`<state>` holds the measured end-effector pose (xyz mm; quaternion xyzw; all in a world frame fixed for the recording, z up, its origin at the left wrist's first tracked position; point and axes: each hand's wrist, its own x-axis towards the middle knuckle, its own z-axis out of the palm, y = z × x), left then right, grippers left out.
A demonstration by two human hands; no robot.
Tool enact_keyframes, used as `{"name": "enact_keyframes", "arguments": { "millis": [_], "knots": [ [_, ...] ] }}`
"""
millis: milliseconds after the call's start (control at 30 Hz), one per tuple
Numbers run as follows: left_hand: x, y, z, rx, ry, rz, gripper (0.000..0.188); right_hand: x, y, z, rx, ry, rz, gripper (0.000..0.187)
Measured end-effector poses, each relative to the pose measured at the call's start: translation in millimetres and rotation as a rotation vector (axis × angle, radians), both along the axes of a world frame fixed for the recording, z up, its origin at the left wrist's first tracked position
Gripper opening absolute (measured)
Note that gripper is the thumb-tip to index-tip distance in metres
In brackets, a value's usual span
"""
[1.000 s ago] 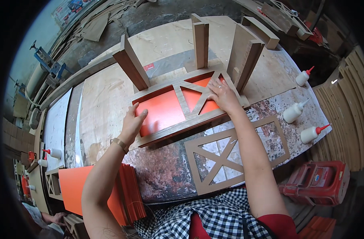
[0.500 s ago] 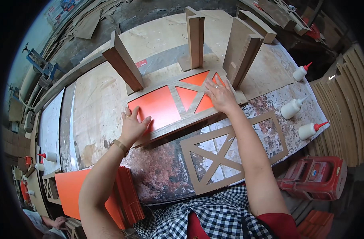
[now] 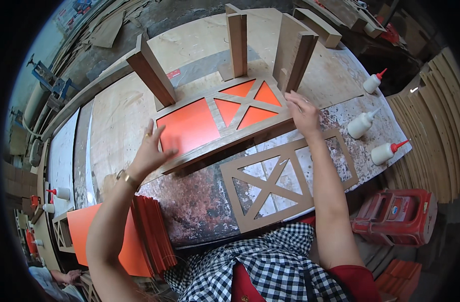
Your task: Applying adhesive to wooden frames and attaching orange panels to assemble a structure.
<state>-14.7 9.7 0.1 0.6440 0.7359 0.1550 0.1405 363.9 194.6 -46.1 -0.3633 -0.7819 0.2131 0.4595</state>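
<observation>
Had my left hand at the wooden frame's left end, fingers spread; right hand by its right end, couldn't tell if gripping. Orange panel showed through it, on the table. Probably the fitting step; next move called for even pressing imo.

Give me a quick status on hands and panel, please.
Left hand open, near left end of wooden frame; right hand at its right end, contact unclear. Orange panel inside it. Loose lattice on near side, partly hidden by right forearm.
</observation>
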Motion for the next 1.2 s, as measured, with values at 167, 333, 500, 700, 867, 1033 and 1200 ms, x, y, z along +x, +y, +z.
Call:
{"name": "enact_keyframes", "arguments": {
  "millis": [167,333,500,700,867,1033,1200],
  "knots": [
    [29,-28,8,-0.227,0.172,-0.001,0.083,8,-26,2,0.260,-0.289,-0.083,0.019],
    [29,-20,-3,-0.361,0.178,0.055,0.085,11,-15,-9,0.280,-0.298,-0.045,0.015],
    [35,-21,-7,-0.348,0.242,0.042,0.082,16,-6,-4,0.164,-0.290,0.000,0.019],
    [17,-27,-25,-0.084,0.236,-0.021,0.081,12,-5,-14,-0.153,-0.087,0.043,0.021],
    [27,-21,2,-0.357,-0.108,0.259,0.083,7,-14,-11,-0.151,-0.027,0.009,0.024],
    [27,-21,6,-0.369,-0.124,0.241,0.088,1,-21,-6,-0.101,-0.115,-0.047,0.026],
    [37,-21,7,-0.251,-0.112,0.221,0.088,-10,-25,-6,-0.031,-0.181,-0.144,0.029]
  ]
}}
